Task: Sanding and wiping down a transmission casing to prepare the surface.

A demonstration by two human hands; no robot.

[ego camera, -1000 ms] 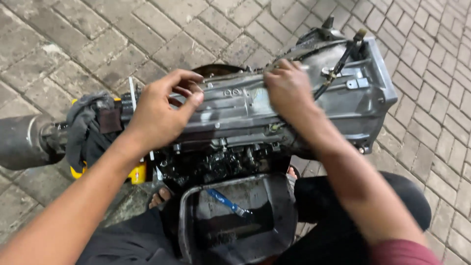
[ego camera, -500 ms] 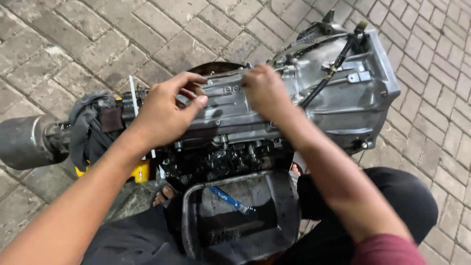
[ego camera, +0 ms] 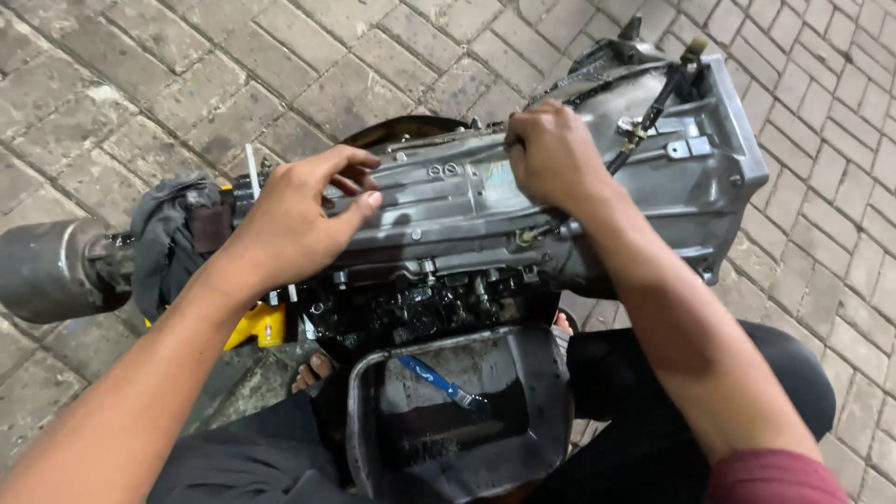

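Note:
A grey metal gearbox housing (ego camera: pixel 448 210) lies on its side across paving bricks, its wide bell end (ego camera: pixel 719 159) at the right. My left hand (ego camera: pixel 299 215) rests on the housing's left part, fingers curled over its upper edge. My right hand (ego camera: pixel 551 154) presses on the top middle of the housing, fingers bent over the far side. Below the housing, oily black gears and valve parts (ego camera: pixel 411 308) are exposed.
A dark metal pan (ego camera: pixel 551 411) sits between my knees with a blue-handled brush (ego camera: pixel 439 378) in it. A grey rag (ego camera: pixel 163 238) wraps the shaft at the left, next to a steel tube (ego camera: pixel 47 271). A yellow object (ego camera: pixel 257 327) lies under the housing.
My right hand has slid left along the top of the housing, from near the bell end toward the middle. My left hand has stayed in place.

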